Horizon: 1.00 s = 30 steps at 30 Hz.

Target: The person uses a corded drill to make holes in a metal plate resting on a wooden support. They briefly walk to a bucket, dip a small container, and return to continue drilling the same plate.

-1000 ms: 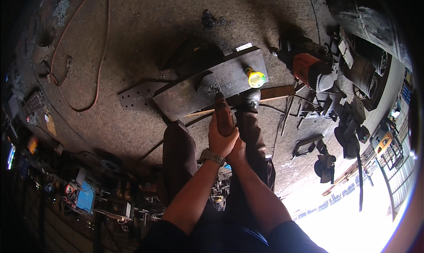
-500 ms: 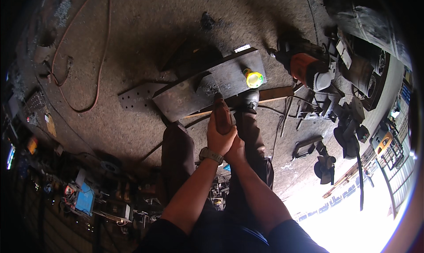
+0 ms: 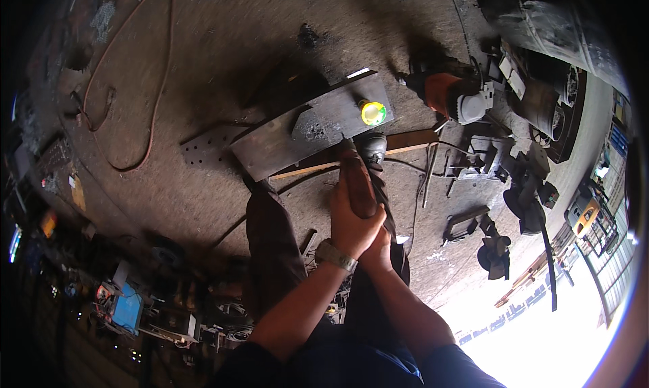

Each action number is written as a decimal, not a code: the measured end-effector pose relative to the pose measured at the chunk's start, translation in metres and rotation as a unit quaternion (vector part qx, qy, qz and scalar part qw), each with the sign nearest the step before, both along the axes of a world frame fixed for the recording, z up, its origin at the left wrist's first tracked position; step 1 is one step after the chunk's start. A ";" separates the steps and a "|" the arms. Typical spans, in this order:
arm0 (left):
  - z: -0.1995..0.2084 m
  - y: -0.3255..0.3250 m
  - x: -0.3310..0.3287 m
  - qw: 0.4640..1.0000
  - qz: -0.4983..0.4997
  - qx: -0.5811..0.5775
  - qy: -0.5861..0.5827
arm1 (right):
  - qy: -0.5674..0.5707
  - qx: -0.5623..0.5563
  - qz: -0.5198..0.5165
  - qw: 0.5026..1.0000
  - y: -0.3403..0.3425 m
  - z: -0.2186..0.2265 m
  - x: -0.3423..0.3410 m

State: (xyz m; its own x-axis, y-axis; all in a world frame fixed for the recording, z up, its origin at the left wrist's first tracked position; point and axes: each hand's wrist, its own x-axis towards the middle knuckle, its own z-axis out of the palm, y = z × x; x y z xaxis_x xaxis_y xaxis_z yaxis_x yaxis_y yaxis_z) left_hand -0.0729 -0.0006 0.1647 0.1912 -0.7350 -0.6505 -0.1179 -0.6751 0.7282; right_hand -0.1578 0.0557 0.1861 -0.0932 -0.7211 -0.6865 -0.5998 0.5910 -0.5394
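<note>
The left hand (image 3: 353,227) is gripping the drill (image 3: 358,184) at centre; the right hand (image 3: 377,253) is resting against it, its own grip hiding from view. The drill is pointing at the lower edge of the plate (image 3: 267,148), contact not showing clearly. Skidding on the loose shavings (image 3: 316,130), its tip could be catching the adjacent shoe (image 3: 374,147); vibration could be toppling the yellow cup (image 3: 373,113) near the plate's right end. No brand or writing is showing legibly.
</note>
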 end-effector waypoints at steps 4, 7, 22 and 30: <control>0.013 -0.021 -0.024 0.999 -0.033 -0.037 -0.017 | 0.020 -0.010 -0.023 0.999 0.000 -0.006 -0.028; 0.011 -0.040 -0.040 0.997 -0.053 -0.030 -0.038 | -0.052 0.025 -0.149 0.987 0.004 -0.028 -0.045; -0.073 -0.067 -0.075 0.994 -0.054 0.013 -0.089 | -0.032 0.131 -0.127 0.983 -0.066 -0.071 -0.067; -0.041 -0.068 -0.068 0.997 -0.056 0.059 -0.008 | 0.002 0.038 -0.105 0.994 -0.052 -0.057 -0.063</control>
